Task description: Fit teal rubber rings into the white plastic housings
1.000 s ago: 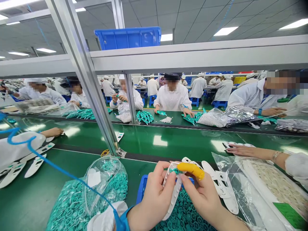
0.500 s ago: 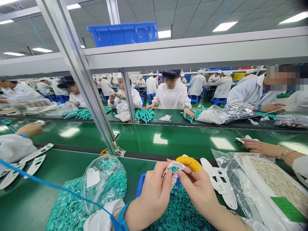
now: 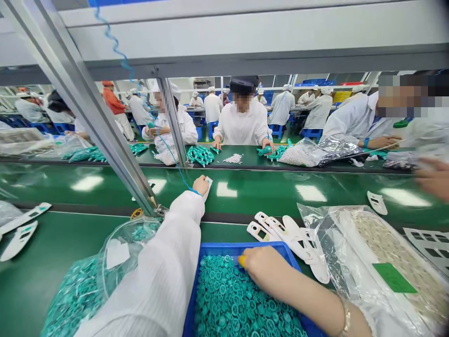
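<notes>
My left hand [image 3: 200, 185] reaches far forward over the green conveyor, closed on a white plastic shell [image 3: 209, 183]. Below, my right hand [image 3: 264, 267] is at the far side of a blue bin [image 3: 191, 299]. Teal ring-shaped plastic pieces [image 3: 228, 299] fill that bin. The right fingers are curled down at the pieces, one in a yellow finger cover [image 3: 242, 260]; what they grip is hidden. Several white shells with cut-out windows [image 3: 296, 238] lie overlapping just right of the bin.
A clear bag of teal pieces [image 3: 75, 290] lies at left, partly behind my sleeve. At right lies a plastic-wrapped pack [image 3: 389, 243]. A metal post [image 3: 101, 117] slants across the left. A co-worker's blurred hand [image 3: 435, 178] is over the belt; another shell [image 3: 377, 202] lies there.
Both hands were together over the bin around a white shell with a teal piece in it. The left has moved forward over the conveyor with a shell; the right has dropped to the bin.
</notes>
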`<state>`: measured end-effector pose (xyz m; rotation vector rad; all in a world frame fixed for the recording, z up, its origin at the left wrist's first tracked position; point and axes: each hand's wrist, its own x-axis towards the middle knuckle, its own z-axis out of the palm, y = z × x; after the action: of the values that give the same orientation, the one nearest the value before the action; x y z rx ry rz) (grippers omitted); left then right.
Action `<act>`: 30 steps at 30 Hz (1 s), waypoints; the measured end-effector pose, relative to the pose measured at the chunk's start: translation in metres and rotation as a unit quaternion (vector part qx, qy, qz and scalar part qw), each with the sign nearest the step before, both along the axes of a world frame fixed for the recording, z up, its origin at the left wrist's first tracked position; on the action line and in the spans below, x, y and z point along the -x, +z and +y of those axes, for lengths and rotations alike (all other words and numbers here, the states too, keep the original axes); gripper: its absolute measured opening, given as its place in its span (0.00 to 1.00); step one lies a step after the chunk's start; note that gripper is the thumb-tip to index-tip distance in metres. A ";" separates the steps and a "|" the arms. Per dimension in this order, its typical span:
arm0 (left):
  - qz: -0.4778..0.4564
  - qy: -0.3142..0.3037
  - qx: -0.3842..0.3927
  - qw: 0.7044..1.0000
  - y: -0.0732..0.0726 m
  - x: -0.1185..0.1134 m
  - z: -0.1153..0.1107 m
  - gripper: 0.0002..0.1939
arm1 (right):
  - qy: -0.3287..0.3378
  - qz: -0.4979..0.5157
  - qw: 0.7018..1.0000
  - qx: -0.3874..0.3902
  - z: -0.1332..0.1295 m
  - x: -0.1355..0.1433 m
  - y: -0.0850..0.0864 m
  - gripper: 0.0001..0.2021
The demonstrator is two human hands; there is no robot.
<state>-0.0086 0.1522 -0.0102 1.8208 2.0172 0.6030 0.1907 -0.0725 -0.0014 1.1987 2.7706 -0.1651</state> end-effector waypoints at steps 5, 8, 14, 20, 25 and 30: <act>0.039 0.025 0.040 0.998 -0.012 0.010 0.007 0.17 | 0.035 -0.057 0.998 -0.012 0.001 0.020 -0.020 0.08; 0.046 -0.026 0.024 0.998 0.001 -0.001 0.005 0.18 | 0.040 -0.065 0.997 -0.018 0.001 0.023 -0.016 0.07; -0.009 -0.421 0.022 0.907 0.007 -0.067 -0.059 0.15 | 0.007 0.039 0.999 -0.011 -0.013 -0.011 0.021 0.05; -0.081 -0.604 -0.104 0.786 -0.020 -0.086 -0.121 0.21 | -0.066 0.195 0.979 0.006 -0.034 -0.055 0.041 0.08; -0.097 -0.558 -0.175 0.805 0.007 -0.079 -0.112 0.15 | -0.077 0.291 0.952 -0.055 -0.040 -0.078 0.046 0.08; -0.106 -0.440 -0.187 0.872 0.052 -0.071 -0.126 0.18 | -0.107 0.366 0.910 -0.163 -0.033 -0.074 0.052 0.07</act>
<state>0.0619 0.0260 0.0414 2.4709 0.7798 0.8603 0.2642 -0.1054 0.0508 1.8447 3.3839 -0.2131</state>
